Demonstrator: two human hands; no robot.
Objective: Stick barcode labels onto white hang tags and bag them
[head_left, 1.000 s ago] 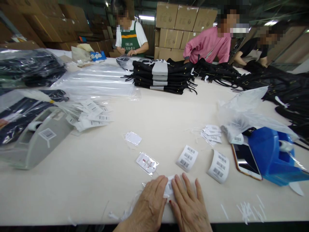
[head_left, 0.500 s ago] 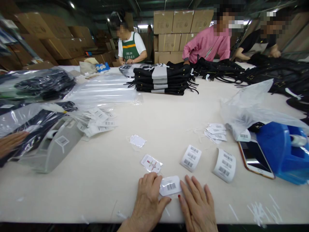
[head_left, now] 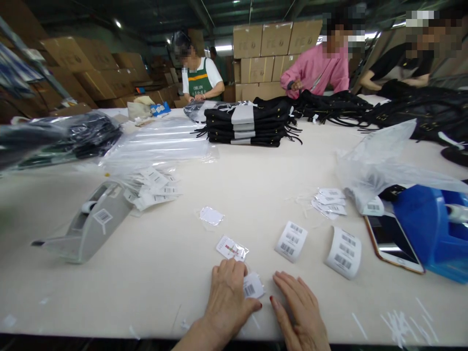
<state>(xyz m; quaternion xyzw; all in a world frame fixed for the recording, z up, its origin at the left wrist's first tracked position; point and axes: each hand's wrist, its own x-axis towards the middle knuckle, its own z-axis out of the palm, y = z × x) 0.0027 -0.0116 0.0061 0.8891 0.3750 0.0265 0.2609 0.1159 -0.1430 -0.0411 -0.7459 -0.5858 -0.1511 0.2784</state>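
Note:
My left hand (head_left: 227, 295) is closed over the left part of a white hang tag (head_left: 253, 285) with a barcode on it, fingers curled round it and thumb at its lower edge. To the right of the tag, my right hand (head_left: 302, 309) rests on the table with fingers stretched and apart, holding nothing. Just beyond my left fingertips lies a printed hang tag (head_left: 232, 248) in clear plastic. A plain white tag (head_left: 211, 216) is a little farther off. Two strips of barcode labels, a near strip (head_left: 291, 241) and a curled one (head_left: 342, 252), lie on the right.
A grey tape dispenser (head_left: 98, 219) and a heap of tags (head_left: 155, 187) are left. Right are a phone (head_left: 395, 239), a blue dispenser (head_left: 420, 219) and more tags (head_left: 329, 202). Stacked black items (head_left: 219, 122) and clear bags (head_left: 157, 141) lie farther back. Three people work opposite.
The barcode tag has shifted left, farther under my left hand. My right hand has come away from its edge. A co-worker's hand at far left is gone, and the dark bagged item there has lifted.

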